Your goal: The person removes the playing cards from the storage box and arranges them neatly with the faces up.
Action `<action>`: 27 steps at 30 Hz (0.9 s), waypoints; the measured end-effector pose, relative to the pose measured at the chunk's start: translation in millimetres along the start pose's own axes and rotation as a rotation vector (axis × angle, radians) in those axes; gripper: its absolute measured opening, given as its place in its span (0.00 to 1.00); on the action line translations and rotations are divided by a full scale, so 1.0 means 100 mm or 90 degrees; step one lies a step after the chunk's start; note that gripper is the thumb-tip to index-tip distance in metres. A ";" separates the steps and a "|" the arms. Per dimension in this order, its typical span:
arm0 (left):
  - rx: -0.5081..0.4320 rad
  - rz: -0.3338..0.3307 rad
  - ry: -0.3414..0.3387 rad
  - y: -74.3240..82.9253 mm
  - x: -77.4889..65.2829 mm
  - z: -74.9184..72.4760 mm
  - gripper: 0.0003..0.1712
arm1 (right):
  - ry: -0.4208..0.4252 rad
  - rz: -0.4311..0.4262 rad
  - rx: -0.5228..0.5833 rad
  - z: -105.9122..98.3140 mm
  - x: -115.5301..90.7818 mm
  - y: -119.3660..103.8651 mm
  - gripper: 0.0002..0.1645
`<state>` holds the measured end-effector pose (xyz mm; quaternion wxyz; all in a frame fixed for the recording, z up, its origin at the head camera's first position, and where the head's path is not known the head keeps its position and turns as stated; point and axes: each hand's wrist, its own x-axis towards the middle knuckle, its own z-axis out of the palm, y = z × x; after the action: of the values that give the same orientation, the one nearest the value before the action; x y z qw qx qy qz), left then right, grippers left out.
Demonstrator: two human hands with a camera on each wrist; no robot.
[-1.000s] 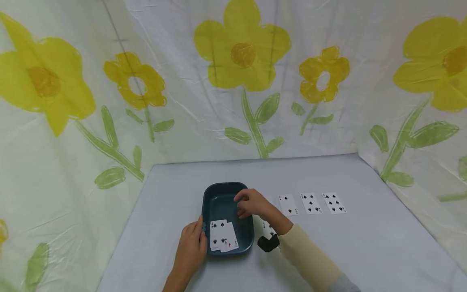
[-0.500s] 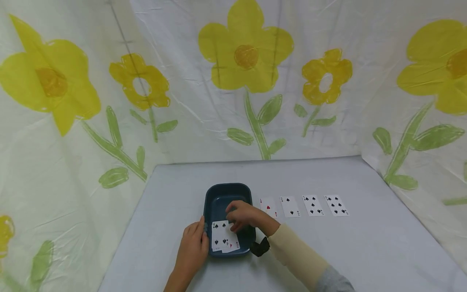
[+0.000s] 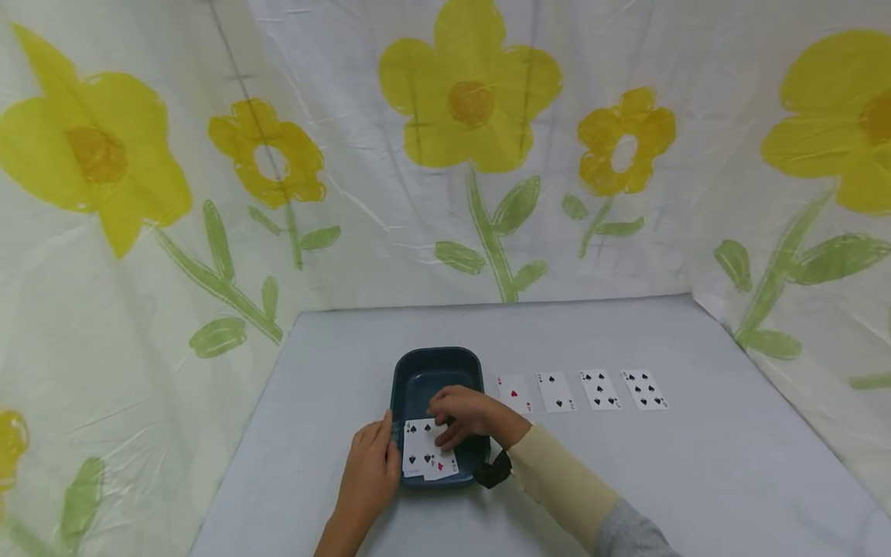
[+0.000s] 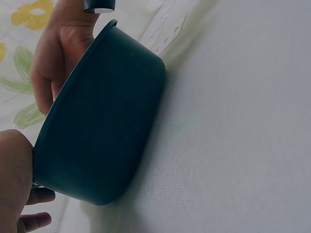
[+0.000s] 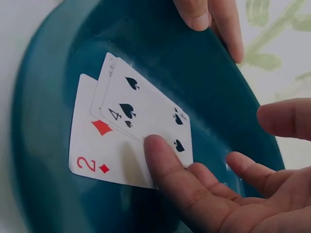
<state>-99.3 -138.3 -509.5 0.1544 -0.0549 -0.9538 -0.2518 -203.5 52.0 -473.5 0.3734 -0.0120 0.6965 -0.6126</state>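
Observation:
In the head view, my left hand (image 3: 370,464) grips the left rim of a dark teal tray (image 3: 482,371); the thumb and fingers lie on either side of its wall. Over the tray's near end is my right hand (image 3: 462,418), its fingers loosely bent. One right fingertip (image 5: 158,145) rests on the cards in the right wrist view, while its thumb and another finger are spread apart. A 4 of spades (image 5: 141,97) lies on top, with another card's edge under it and a 2 of diamonds (image 5: 87,141) beneath. In the left wrist view the tray's outer wall (image 4: 102,116) stands between both hands.
Right of the tray, a row of face-up cards lies on the pale table (image 3: 668,472): a card with one red pip (image 3: 513,394), a 2 of spades (image 3: 556,392), a 5 of spades (image 3: 599,390) and a 6 of spades (image 3: 644,389). A flower-painted cloth (image 3: 376,255) hangs behind.
My right hand has moved left and down onto the cards in the tray. The red-pip card now shows, and a black-pip card near it is hidden behind my arm. My left hand stays put.

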 end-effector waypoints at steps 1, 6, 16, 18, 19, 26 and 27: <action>-0.002 -0.004 -0.005 0.00 0.00 0.00 0.28 | 0.002 0.001 0.009 0.00 0.01 0.01 0.23; -0.007 -0.004 -0.006 0.00 0.00 0.00 0.28 | 0.008 0.002 0.038 0.03 0.03 0.05 0.22; -0.009 -0.013 -0.014 0.01 0.00 0.02 0.28 | 0.029 -0.003 0.027 0.03 -0.02 0.04 0.21; -0.009 -0.022 -0.017 0.01 0.00 0.03 0.29 | 0.044 -0.010 0.008 0.02 -0.05 0.01 0.21; -0.009 -0.024 -0.018 0.01 0.00 0.02 0.29 | 0.047 -0.013 0.009 0.02 -0.06 -0.01 0.22; -0.011 -0.003 -0.003 0.00 0.01 0.00 0.28 | 0.039 0.010 0.137 0.00 -0.03 0.01 0.30; -0.012 0.000 -0.001 0.01 0.01 0.00 0.28 | 0.040 0.016 0.150 0.00 -0.02 0.01 0.31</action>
<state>-100.0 -137.8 -508.9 0.1531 -0.0566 -0.9515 -0.2609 -201.3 53.0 -473.5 0.3579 0.0603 0.6313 -0.6854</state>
